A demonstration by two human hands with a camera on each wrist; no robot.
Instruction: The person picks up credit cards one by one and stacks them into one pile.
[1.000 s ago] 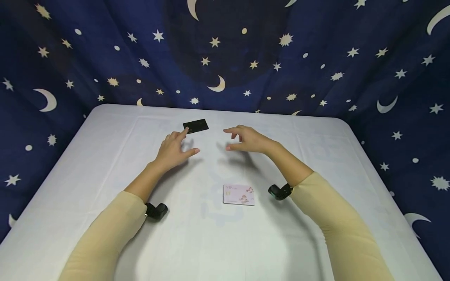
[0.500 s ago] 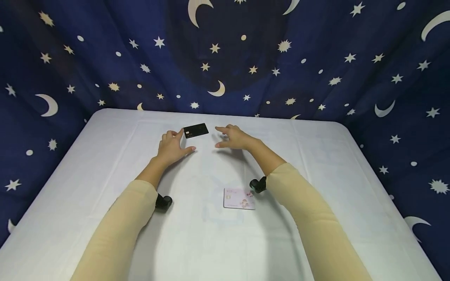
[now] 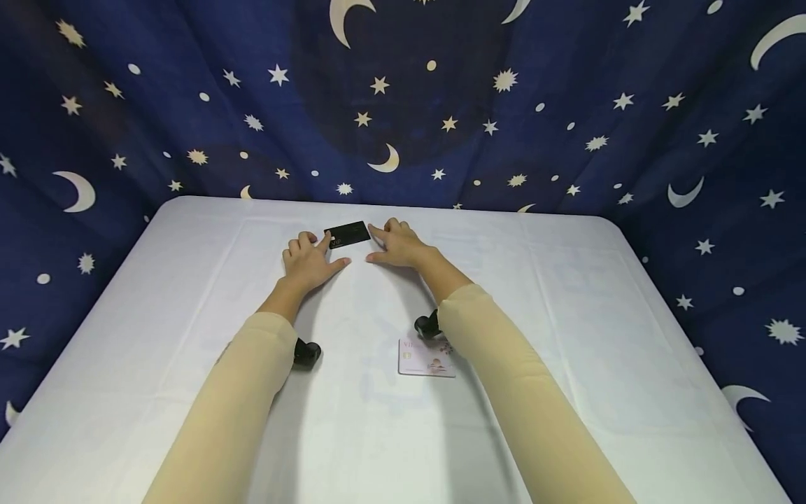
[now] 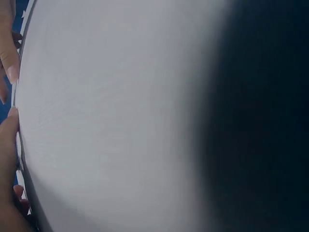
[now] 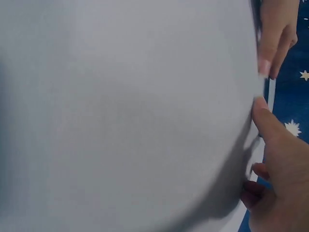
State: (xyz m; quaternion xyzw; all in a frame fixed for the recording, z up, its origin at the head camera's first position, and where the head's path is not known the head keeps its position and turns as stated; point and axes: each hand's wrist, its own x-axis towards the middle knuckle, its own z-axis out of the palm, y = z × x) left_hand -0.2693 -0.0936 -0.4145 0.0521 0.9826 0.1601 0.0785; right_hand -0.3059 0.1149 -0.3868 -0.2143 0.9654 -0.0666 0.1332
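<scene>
A black card (image 3: pixel 349 234) lettered VIP lies flat near the far edge of the table in the head view. At its left end is my left hand (image 3: pixel 306 264), the index fingertip on or against the card's edge and the thumb spread away. My right hand (image 3: pixel 398 245) has its index fingertip at the opposite end; whether it touches cannot be told. Neither hand grips the card. Both thumbs point towards each other in front of it. In the right wrist view the right hand (image 5: pixel 285 164) shows with thumb extended; the card is not discernible there.
A pale pink VIP card (image 3: pixel 418 360) lies on the white tablecloth (image 3: pixel 371 434), nearer the body, its upper right corner partly beneath the right wrist camera (image 3: pixel 428 326). Beyond the table hangs a dark blue curtain (image 3: pixel 403 91) with stars and moons.
My right hand has moved left to the black card's right end. The left index finger has shifted from on top of the card to its left edge. Both cards stay in place.
</scene>
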